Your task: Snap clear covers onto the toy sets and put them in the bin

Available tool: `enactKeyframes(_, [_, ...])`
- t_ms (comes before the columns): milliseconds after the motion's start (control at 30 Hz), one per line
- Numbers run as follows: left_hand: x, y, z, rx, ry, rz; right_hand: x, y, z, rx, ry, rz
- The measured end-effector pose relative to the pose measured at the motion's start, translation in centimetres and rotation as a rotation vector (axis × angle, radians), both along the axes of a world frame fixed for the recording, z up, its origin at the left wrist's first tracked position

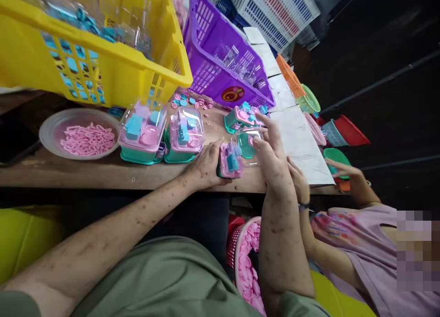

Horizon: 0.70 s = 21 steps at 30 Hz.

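Lidded boxes (185, 136): two, on the table (151, 174), apparently complete.
Held box (231, 161): one, at the near edge, pieces exposed, no lid seen; left hand (205, 168) grasps its side.
Open box (237, 120): one, beyond, loaded, seemingly unclosed.
Clear cover (245, 145): one, between these, beside the right hand (273, 158); whether that hand grips anything cannot be told.
Closing two boxes seems outstanding.

A muted green shirt (172, 285) (its sleeves (19, 304) are short) tops dark trousers (208, 225).
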State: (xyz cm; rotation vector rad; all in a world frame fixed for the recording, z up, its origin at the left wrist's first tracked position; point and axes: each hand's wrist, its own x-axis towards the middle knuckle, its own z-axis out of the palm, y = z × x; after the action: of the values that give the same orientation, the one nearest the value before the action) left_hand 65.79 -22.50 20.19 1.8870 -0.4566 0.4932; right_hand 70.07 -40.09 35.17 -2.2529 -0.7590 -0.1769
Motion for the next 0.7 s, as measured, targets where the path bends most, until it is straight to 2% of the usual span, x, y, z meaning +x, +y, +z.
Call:
enactKeyframes(167, [0.0, -0.1, -0.2, 0.008, 0.015, 0.002, 0.4, 0.1, -0.2, 0.076, -0.056, -0.010])
enactKeyframes(300, [-0.1, 0.1, 0.2, -0.014, 0.015, -0.015, 0.4, 0.9, -1.0, 0.101, 0.006, 0.055])
enactKeyframes(500, [-0.3, 0.3, 0.6, 0.000, 0.017, -0.032, -0.4, 1.5, -2.0, 0.033, -0.017, -0.010])
enactKeyframes(700, [-0.4, 0.3, 0.9, 0.017, 0.021, -0.028, -1.1, 1.5, -1.0, -0.083, -0.141, 0.002])
